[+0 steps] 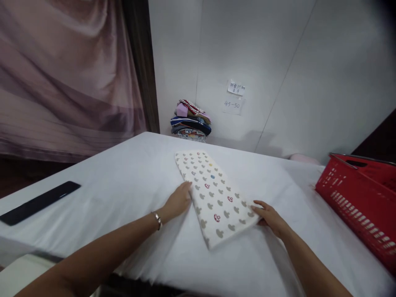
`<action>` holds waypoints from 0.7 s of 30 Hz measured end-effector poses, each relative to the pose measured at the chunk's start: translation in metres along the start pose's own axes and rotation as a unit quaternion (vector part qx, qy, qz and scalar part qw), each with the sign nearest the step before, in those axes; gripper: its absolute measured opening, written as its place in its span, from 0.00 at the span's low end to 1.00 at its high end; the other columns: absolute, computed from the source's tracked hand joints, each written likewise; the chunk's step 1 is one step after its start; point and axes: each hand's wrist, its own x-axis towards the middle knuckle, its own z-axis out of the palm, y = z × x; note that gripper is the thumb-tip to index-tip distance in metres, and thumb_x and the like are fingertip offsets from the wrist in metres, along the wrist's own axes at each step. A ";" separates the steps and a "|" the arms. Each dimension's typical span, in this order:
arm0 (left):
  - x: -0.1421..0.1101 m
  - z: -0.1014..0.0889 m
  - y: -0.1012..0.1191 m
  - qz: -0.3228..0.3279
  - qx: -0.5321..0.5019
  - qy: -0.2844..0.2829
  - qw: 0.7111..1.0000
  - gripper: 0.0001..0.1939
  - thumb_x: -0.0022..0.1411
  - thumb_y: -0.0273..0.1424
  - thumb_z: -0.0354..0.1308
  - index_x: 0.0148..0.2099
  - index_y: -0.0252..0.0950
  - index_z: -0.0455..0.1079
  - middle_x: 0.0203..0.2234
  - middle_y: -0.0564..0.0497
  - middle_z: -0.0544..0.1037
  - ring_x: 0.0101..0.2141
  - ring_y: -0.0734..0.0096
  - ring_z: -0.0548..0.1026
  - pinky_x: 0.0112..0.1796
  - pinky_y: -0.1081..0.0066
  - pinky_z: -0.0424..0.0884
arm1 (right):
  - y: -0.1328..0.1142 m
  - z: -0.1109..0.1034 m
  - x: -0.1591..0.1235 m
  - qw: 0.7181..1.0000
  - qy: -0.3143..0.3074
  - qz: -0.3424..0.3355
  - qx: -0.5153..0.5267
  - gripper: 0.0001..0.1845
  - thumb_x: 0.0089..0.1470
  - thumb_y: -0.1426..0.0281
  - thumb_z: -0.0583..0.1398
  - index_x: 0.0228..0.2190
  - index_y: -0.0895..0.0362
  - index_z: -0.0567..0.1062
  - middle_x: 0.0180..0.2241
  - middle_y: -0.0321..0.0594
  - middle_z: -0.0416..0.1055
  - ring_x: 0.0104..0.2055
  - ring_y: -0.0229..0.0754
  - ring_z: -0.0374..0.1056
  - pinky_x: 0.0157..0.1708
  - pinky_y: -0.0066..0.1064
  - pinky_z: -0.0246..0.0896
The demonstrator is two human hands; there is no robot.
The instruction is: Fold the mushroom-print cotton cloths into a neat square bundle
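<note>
A folded white cloth (pixel 213 194) lies slantwise on the white-covered table (pixel 123 177). Small grey-brown shapes cover it, with a few red, blue and yellow ones among them. At its left edge, my left hand (pixel 178 201) is closed on the fabric, and a silver bracelet circles that wrist. My right hand (pixel 270 216) pinches the near right corner, thumb and fingers on either side of it. The fingertips of my left hand are partly hidden at the cloth's edge.
A red plastic basket (pixel 355 202) stands at the right. On the left lies a flat black object (pixel 40 202). A stack of folded fabrics (pixel 192 121) rises by the wall, near two paper notes (pixel 233 103). A pinkish curtain (pixel 68 78) hangs at the left.
</note>
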 end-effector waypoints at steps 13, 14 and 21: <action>-0.028 0.057 0.100 0.390 0.203 -0.091 0.893 0.13 0.63 0.25 0.46 0.49 0.38 0.65 0.43 0.51 0.75 0.45 0.67 0.70 0.44 0.66 0.63 | -0.021 -0.056 0.031 0.997 0.031 -0.039 0.067 0.27 0.43 0.74 0.62 0.48 0.61 0.67 0.23 0.34 0.68 0.22 0.33 0.64 0.23 0.26 0.66; -0.025 0.071 0.116 0.390 0.204 -0.083 0.894 0.11 0.62 0.26 0.48 0.46 0.38 0.66 0.40 0.53 0.76 0.41 0.68 0.71 0.41 0.67 0.65 | -0.026 -0.069 0.036 0.996 0.048 -0.042 0.060 0.29 0.42 0.75 0.63 0.49 0.61 0.67 0.24 0.35 0.69 0.22 0.33 0.64 0.25 0.27 0.66; -0.028 0.183 0.219 0.459 0.172 -0.107 0.865 0.08 0.61 0.32 0.51 0.30 0.38 0.68 0.29 0.55 0.77 0.29 0.68 0.71 0.27 0.67 0.63 | -0.012 -0.138 0.054 0.966 0.237 -0.008 -0.105 0.29 0.45 0.75 0.59 0.51 0.63 0.65 0.27 0.43 0.72 0.29 0.42 0.70 0.27 0.31 0.66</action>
